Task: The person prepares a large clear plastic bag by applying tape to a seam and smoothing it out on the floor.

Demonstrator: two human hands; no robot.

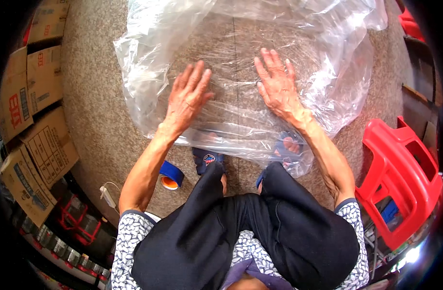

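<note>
A large clear plastic sheet or bag (221, 116) lies crumpled on the floor before me, its near edge over the front of my feet. My left hand (190, 90) is above its left part, fingers apart and a little blurred, holding nothing. Over the right part my right hand (278, 81) is spread palm down, also holding nothing. Whether either palm touches the plastic, I cannot tell. A roll of blue tape (172, 174) with an orange core rests on the floor beside my left foot.
Cardboard boxes (45, 148) are stacked along the left, above shelving with small jars (58, 248). A white power strip (108, 197) lies near my left elbow. At the right stands a red plastic stool (406, 174), with another red plastic item (410, 25) farther off.
</note>
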